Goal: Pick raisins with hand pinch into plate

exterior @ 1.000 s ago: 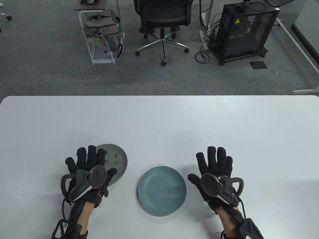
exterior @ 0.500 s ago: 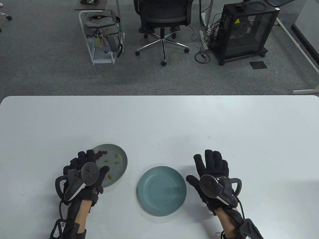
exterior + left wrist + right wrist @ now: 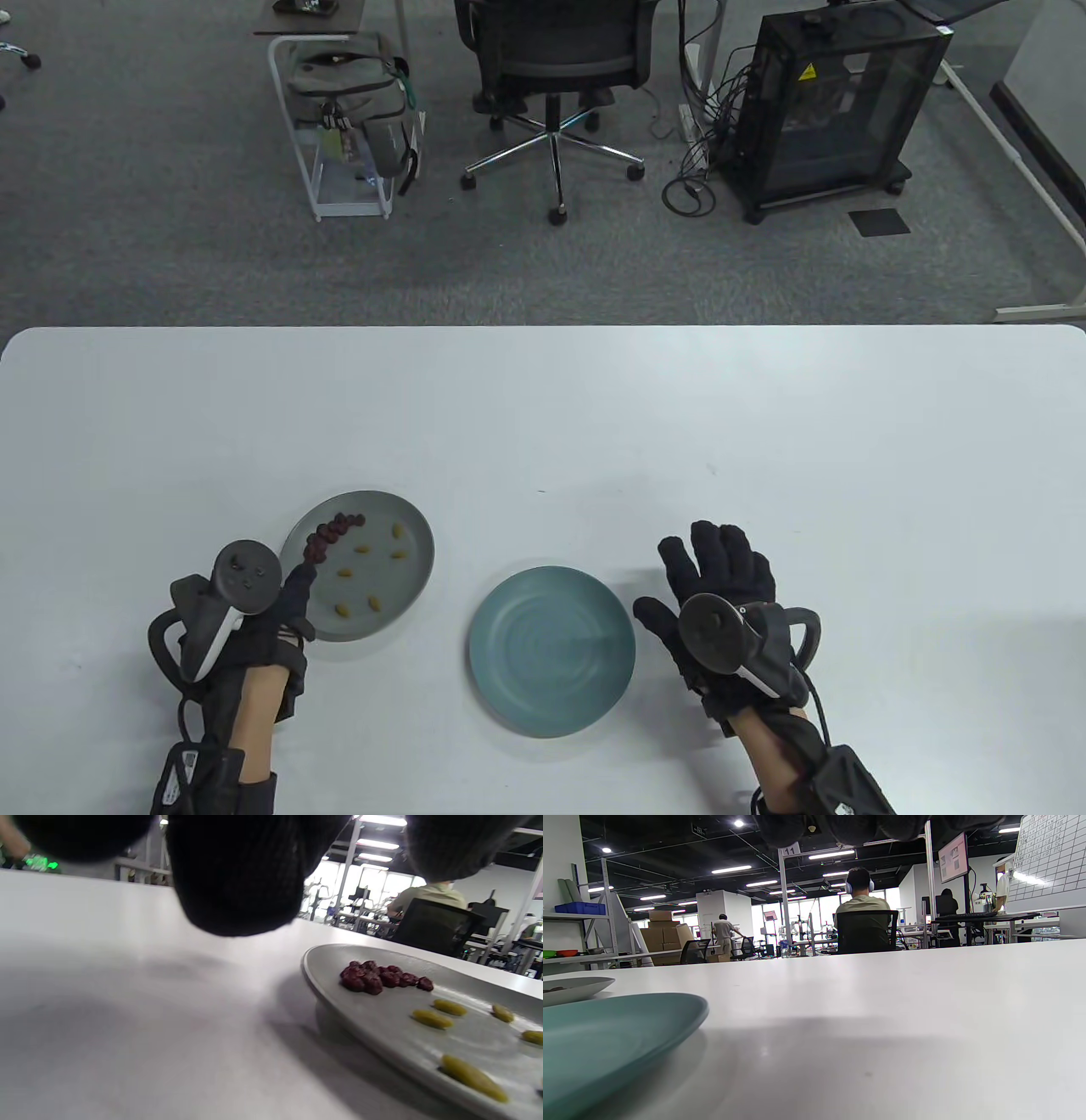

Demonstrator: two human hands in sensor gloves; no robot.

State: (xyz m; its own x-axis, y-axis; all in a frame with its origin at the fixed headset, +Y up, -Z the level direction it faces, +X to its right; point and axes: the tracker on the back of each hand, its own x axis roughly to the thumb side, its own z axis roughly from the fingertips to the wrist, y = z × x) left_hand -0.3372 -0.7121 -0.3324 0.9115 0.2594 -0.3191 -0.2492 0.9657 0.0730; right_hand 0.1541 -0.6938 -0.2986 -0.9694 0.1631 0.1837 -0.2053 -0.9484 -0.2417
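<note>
A grey plate [image 3: 416,556] holds a cluster of dark red raisins [image 3: 331,533] at its far left and several yellow-green raisins [image 3: 366,576]. An empty teal plate [image 3: 551,649] sits to its right. My left hand [image 3: 293,594] is at the grey plate's near-left rim, one finger reaching toward the rim, holding nothing. In the left wrist view its fingertips [image 3: 237,878] hang above the table, left of the plate [image 3: 382,1022] and red raisins [image 3: 377,978]. My right hand [image 3: 717,569] lies open and flat on the table, right of the teal plate [image 3: 606,1035].
The white table [image 3: 543,407] stretches far behind both plates. Beyond its far edge on the floor are an office chair [image 3: 551,76], a black cabinet [image 3: 836,102] and a white rack with a bag [image 3: 352,110].
My left hand has drawn back down and left off the grey plate, uncovering the red and yellow raisins. My right hand has slid slightly back toward me.
</note>
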